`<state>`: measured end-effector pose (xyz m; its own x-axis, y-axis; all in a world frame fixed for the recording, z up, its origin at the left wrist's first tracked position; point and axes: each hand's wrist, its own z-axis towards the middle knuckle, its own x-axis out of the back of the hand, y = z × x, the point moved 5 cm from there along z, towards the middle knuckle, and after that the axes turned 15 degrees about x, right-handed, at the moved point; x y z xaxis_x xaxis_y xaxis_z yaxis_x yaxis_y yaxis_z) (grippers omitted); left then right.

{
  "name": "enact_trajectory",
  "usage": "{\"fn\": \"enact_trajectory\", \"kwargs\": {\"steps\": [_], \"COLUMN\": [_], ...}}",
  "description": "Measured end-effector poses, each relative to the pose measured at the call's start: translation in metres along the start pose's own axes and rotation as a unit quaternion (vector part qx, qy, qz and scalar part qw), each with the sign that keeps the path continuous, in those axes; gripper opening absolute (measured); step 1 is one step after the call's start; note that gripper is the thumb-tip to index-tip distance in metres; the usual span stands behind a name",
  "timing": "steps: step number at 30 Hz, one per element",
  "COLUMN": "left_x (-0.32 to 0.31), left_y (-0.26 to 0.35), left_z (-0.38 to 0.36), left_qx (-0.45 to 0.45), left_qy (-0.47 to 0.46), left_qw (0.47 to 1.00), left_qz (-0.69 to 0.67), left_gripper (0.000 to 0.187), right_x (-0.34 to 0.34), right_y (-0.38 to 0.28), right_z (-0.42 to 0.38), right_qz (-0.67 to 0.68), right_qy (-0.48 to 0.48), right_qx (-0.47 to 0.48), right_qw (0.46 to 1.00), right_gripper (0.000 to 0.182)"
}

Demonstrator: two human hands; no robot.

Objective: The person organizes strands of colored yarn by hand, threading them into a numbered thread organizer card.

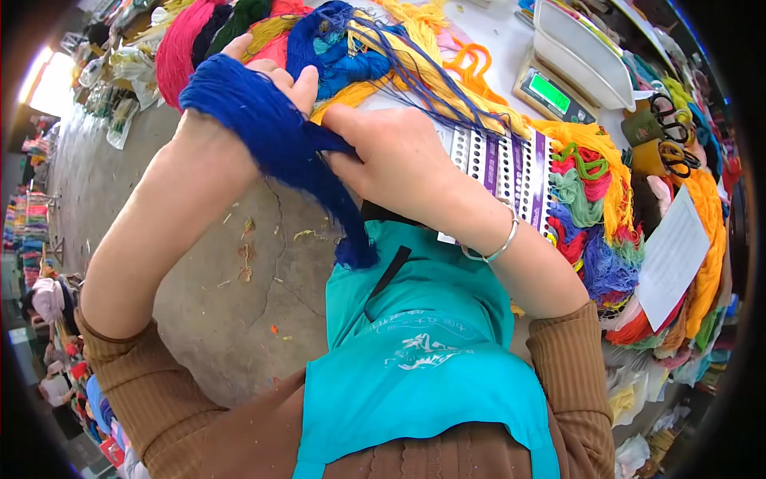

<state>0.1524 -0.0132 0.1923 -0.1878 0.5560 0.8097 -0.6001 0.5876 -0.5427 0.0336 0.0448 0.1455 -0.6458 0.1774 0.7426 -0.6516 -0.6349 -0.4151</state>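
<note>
A skein of dark blue embroidery thread point(247, 108) is looped over the back of my left hand point(289, 84). Its thumb and some fingers stick out beyond the loop. With fingers pinched together, my right hand point(391, 152) grips a gathered part of the same skein just beside the left hand. The skein's loose end hangs down between my arms, in front of the teal apron point(423, 335). Both hands are raised at the table's near edge, close to a pile of colored skeins. What lies inside the left palm is hidden.
Yellow skeins point(423, 56) and pink skeins point(185, 52) lie on the white table. A digital scale point(550, 92) with a white tray point(578, 52) stands at the back. Punched thread cards point(511, 168), scissors point(678, 158) and a paper sheet point(673, 255) are at the right.
</note>
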Motion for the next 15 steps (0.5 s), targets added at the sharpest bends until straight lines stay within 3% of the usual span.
{"fn": "enact_trajectory", "kwargs": {"steps": [3,7,8,9,10,11,12,13,14,15], "left_x": [0.001,0.005,-0.004,-0.004,0.002,-0.011,-0.027,-0.026,-0.033,-0.033], "left_y": [0.005,0.000,0.001,0.004,0.004,0.005,0.010,0.013,0.012,0.018], "left_z": [-0.002,-0.003,-0.001,-0.004,-0.003,-0.007,-0.010,-0.006,-0.010,-0.013], "left_qx": [-0.009,-0.001,-0.057,-0.110,-0.028,-0.028,-0.050,-0.072,-0.013,0.010], "left_qy": [-0.032,-0.050,-0.211,-0.361,-0.509,-0.509,-0.473,-0.429,-0.484,-0.444], "left_qw": [0.998,0.999,0.967,0.886,0.795,0.796,0.759,0.711,0.674,0.608], "left_qz": [0.062,0.014,-0.131,-0.270,-0.329,-0.327,-0.444,-0.552,-0.558,-0.659], "left_gripper": [0.036,0.036,0.040,0.045,0.054,0.054,0.055,0.055,0.056,0.055], "right_x": [-0.001,-0.001,-0.002,-0.002,-0.001,0.001,0.002,0.000,-0.003,-0.001], "right_y": [0.008,0.026,0.027,0.027,0.023,0.022,0.024,0.032,0.039,0.040], "right_z": [0.003,0.004,0.003,0.003,0.003,0.003,0.002,-0.001,-0.005,-0.009], "right_qz": [0.000,0.078,0.112,0.112,0.137,0.161,0.161,0.263,0.360,0.391], "right_qy": [0.014,0.017,0.020,0.020,0.032,0.044,0.046,0.049,0.051,0.052], "right_qx": [0.015,-0.006,-0.005,-0.006,0.002,0.011,0.010,-0.057,-0.123,-0.145], "right_qw": [1.000,0.997,0.993,0.993,0.990,0.986,0.986,0.962,0.923,0.907], "right_gripper": [0.024,0.025,0.026,0.026,0.024,0.022,0.022,0.019,0.016,0.019]}}
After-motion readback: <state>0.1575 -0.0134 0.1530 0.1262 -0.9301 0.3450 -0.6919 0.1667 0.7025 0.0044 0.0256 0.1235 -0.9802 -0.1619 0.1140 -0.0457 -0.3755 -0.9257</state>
